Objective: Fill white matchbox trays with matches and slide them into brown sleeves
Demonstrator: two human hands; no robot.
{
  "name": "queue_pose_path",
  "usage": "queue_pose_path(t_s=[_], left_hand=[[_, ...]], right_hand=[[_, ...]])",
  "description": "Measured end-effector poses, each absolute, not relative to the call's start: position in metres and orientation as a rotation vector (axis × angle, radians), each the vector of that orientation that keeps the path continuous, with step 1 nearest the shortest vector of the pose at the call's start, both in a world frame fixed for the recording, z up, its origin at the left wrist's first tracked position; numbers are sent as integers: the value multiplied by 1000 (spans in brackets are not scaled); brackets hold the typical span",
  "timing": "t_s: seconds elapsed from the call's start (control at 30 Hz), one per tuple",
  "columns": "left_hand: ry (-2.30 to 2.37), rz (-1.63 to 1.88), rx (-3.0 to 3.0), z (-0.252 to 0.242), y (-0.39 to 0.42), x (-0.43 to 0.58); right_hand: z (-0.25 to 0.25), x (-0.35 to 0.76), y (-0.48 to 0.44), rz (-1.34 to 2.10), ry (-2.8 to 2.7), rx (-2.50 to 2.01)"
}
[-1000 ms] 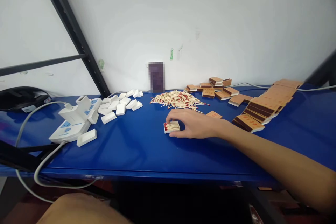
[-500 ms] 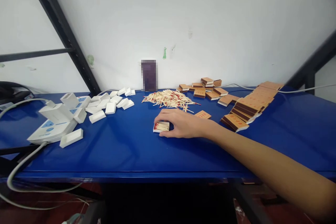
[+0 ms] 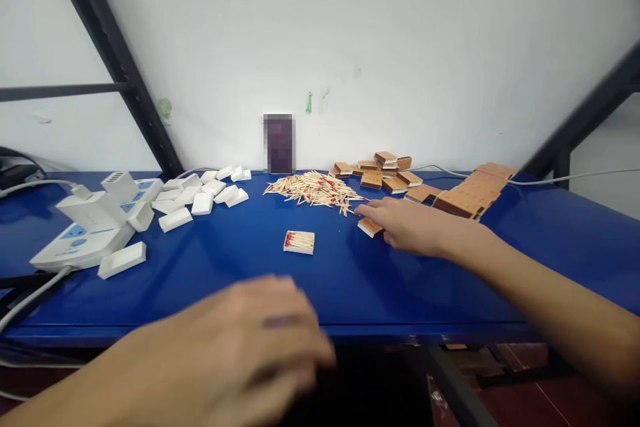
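Note:
A small tray filled with red-tipped matches point(image 3: 299, 241) lies alone on the blue table point(image 3: 240, 267). My right hand point(image 3: 410, 225) rests to its right, fingers closed over a brown matchbox sleeve point(image 3: 371, 227). A loose heap of matches point(image 3: 314, 188) sits just behind. My left hand point(image 3: 240, 347) is raised near the table's front edge, blurred by motion, so its fingers cannot be read.
Several white empty trays point(image 3: 200, 197) lie at the back left beside a white power strip with adapters point(image 3: 95, 223). Brown matchboxes point(image 3: 383, 170) and a row of stacked sleeves point(image 3: 467, 195) lie at the back right. Black shelf struts point(image 3: 115, 60) cross the white wall.
My right hand let go of the filled tray and moved right onto the brown sleeve. My left hand came up into view at the front.

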State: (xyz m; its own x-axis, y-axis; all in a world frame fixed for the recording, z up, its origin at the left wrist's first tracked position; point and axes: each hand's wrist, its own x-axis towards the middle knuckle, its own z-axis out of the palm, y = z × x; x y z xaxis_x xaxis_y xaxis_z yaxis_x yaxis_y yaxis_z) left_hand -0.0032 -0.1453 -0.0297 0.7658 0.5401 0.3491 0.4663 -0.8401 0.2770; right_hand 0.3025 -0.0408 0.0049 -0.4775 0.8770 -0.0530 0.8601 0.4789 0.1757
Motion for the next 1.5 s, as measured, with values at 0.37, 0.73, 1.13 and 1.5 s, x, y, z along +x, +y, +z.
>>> queue_pose_path(t_s=[0.37, 0.73, 1.13, 1.5], left_hand=[[1028, 483, 2831, -28, -26, -11], [868, 536, 2781, -27, -29, -10], [831, 411, 2923, -23, -31, -10], [954, 529, 2742, -29, -28, -11]], right_hand=[[-2, 269, -48, -370, 2965, 1305], [1, 258, -33, -503, 2984, 1208], [-1, 254, -26, -494, 2989, 1194], [-5, 255, -28, -651, 3054, 1177]])
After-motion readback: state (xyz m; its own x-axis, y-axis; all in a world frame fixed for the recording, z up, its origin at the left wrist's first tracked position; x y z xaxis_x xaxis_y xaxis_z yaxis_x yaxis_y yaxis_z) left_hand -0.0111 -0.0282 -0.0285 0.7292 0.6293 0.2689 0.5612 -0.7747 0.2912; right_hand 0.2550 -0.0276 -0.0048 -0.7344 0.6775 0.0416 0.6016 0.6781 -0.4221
